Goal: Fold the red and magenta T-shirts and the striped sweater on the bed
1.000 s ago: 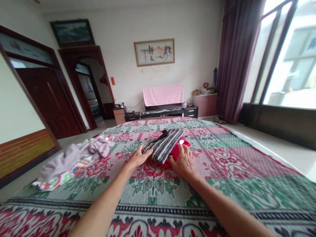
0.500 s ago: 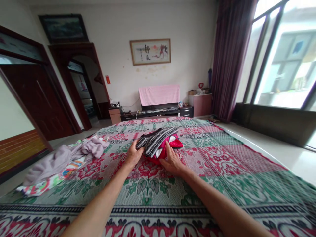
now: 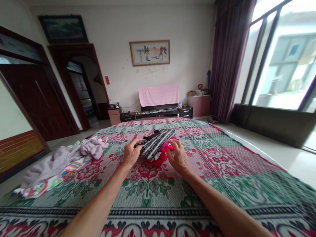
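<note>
A folded black-and-white striped garment lies on top of a red garment in the middle of the patterned bedspread. My left hand is closed on the left edge of the striped garment. My right hand pinches the right side of the red garment under it, and the small stack is raised a little off the bedspread.
A heap of lilac and multicoloured clothes lies at the bed's left edge. Beyond the bed stand a low dark TV cabinet with a pink cloth over it, dark wooden doors at left, and a large window with purple curtains at right.
Both hands went from lying flat beside the stack to gripping it. The striped and red garments have come nearer and lifted slightly.
</note>
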### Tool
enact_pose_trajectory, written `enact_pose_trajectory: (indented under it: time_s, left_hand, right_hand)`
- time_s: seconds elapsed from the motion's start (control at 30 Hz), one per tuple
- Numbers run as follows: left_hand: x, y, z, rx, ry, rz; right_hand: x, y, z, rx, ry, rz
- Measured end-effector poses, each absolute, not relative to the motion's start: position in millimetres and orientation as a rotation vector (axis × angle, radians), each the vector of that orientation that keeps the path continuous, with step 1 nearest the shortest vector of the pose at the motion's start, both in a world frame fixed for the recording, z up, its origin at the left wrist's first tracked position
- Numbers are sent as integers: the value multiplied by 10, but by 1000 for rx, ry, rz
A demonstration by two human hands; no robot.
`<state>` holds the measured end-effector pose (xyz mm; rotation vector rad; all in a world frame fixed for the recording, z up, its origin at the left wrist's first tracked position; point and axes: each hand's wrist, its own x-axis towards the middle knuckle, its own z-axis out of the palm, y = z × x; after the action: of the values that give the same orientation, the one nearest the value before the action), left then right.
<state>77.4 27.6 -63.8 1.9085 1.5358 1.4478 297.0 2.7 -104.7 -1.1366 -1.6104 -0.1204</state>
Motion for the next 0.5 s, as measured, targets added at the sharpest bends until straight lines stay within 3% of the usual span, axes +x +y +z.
enact_pose_trajectory:
  time_s: [0.2,0.5]
  left_hand:
    - [935,40,-470,2120,1135,1071]
    - [1259,-264,-517,2597,885,692]
  right_hand:
    - [3103,20,-867,-1105,-1521,-76]
    - [3178,16,-655,-1122,-1579,-31]
